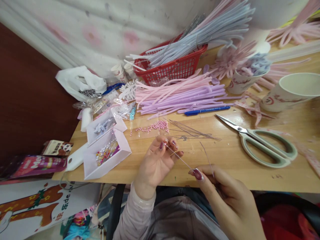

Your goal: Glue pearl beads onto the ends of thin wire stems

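A thin wire (180,157) runs taut between my two hands above the table's front edge. My left hand (155,163), palm up, pinches its far end between thumb and fingertips. Something small and pinkish shows at that pinch, perhaps a bead, too small to be sure. Closer to me, my right hand (227,200) grips the wire between thumb and forefinger, and a loose length (206,153) sticks up beyond the fingers. Just past my left hand lie pink beads (157,126) on a clear sheet. Several loose wires (193,130) lie beside them.
Scissors (260,143) lie at right, a blue pen (207,111) behind. Pink and purple pipe cleaners (175,95) lie before a red basket (172,68). Paper cups (287,93) stand at right. White boxes (107,153) with small parts stand left, beside a white bag (80,81).
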A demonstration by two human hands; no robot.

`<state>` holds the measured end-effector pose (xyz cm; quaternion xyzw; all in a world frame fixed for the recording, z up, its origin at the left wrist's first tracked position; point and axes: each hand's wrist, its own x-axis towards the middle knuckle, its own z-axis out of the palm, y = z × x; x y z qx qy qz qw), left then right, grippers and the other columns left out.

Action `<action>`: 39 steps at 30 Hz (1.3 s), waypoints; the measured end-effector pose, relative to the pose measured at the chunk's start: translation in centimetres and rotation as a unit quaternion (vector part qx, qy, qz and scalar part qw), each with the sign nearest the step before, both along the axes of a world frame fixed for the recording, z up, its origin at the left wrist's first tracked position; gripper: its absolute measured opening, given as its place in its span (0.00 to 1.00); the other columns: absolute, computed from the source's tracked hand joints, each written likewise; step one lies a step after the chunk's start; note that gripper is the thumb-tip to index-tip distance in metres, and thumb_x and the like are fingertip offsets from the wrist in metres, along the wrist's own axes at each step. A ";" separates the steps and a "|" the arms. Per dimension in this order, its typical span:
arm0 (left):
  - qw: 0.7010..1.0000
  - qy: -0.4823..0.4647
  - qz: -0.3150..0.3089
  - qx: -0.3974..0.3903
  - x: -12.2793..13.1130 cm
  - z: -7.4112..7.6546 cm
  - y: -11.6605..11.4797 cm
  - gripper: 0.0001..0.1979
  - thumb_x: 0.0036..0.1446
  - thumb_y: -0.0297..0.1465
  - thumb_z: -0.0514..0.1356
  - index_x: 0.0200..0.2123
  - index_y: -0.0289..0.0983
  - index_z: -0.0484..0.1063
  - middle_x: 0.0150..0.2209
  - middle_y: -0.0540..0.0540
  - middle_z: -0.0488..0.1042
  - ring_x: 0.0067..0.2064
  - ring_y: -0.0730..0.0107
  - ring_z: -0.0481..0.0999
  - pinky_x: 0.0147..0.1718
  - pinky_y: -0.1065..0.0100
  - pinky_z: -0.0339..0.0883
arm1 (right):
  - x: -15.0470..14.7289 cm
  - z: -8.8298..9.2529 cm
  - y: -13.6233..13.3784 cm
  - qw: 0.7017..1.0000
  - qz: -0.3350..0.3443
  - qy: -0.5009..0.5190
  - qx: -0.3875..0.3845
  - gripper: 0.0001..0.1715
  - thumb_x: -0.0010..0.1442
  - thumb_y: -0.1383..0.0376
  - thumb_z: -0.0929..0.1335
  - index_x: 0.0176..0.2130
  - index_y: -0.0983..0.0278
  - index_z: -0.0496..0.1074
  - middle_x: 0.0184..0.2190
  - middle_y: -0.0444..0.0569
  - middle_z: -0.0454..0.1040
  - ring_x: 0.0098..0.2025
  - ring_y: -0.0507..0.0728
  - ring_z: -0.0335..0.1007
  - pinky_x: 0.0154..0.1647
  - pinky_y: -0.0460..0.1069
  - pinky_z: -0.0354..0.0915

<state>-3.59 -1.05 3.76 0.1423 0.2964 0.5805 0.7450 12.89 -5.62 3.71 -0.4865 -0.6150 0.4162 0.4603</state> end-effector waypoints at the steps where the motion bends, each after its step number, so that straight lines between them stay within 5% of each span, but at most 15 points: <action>1: 1.000 0.001 0.000 0.000 0.0 0.0 0.0 0.10 0.46 0.31 0.75 0.30 0.42 0.77 0.34 0.52 0.75 0.36 0.75 0.76 0.42 0.68 0.73 | 0.0 0.0 0.0 1.000 0.001 -0.002 -0.004 0.09 0.66 0.65 0.66 0.32 0.60 0.73 0.20 0.38 0.68 0.20 0.49 0.63 0.21 0.41 0.61; 39: 0.996 0.079 0.029 0.022 0.1 0.0 0.1 0.11 0.45 0.32 0.75 0.30 0.41 0.76 0.36 0.53 0.72 0.36 0.74 0.72 0.43 0.65 0.71 | 0.1 0.4 0.1 1.000 0.000 0.004 -0.019 0.10 0.64 0.67 0.68 0.30 0.62 0.74 0.19 0.39 0.69 0.19 0.48 0.64 0.20 0.41 0.60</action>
